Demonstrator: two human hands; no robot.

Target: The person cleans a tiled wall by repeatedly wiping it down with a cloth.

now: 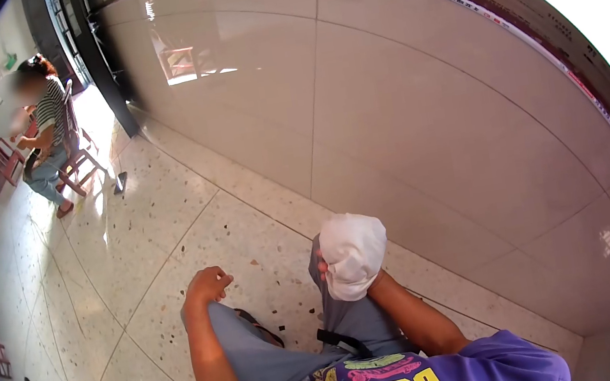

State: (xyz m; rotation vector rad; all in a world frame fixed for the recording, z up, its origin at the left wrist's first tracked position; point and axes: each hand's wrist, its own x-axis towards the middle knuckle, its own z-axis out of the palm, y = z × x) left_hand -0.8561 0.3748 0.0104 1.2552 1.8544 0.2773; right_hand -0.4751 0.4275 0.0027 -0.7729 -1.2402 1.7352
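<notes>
A crumpled white cloth (355, 254) is bunched over my right hand (322, 265), above my right knee. Only a few fingertips show at its left side; the rest of the hand is hidden behind the cloth. My left hand (210, 285) rests by my left knee, its fingers loosely curled in. Nothing shows in that hand.
A tiled wall (420, 118) rises close on my right, over a speckled stone floor (193, 231). At the far left a person (49, 142) sits on a wooden chair (83, 156). A dark flat object (121, 182) lies on the floor near that chair.
</notes>
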